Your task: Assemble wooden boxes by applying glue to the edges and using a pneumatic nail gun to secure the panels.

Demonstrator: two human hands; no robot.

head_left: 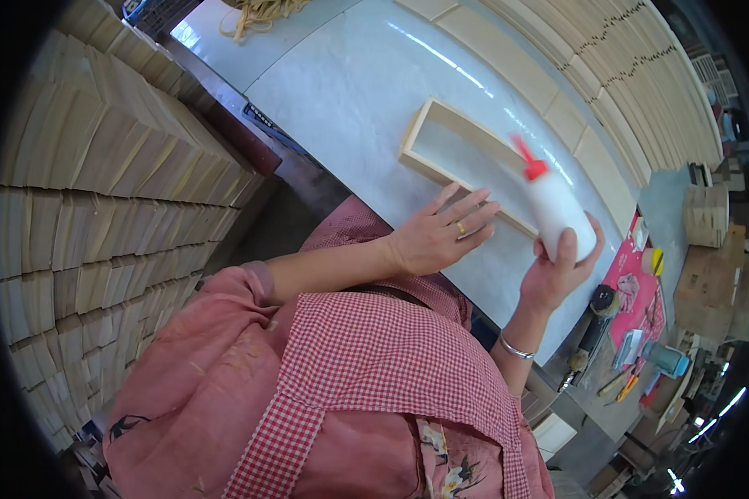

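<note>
A white squeeze bottle (562, 212) with a red nozzle is gripped in my right hand (553, 270). It stands tilted, nozzle up and to the left, over the right end of a wooden frame. This pale rectangular frame (419, 137) lies on a glossy light tabletop (333, 100). My left hand (448, 229) is at the frame's near side, fingers stretched out and slightly spread, with nothing in it. Whether its fingertips touch the wood I cannot tell. The bottle hides part of the frame's right end.
Wooden boards (591, 50) are stacked along the table's far side. Tall stacks of wooden pieces (100, 166) stand at the left. To the right, a pink sheet (628, 283), a tape roll (653, 261) and several tools lie on a surface. Wood shavings (262, 12) sit at the far left.
</note>
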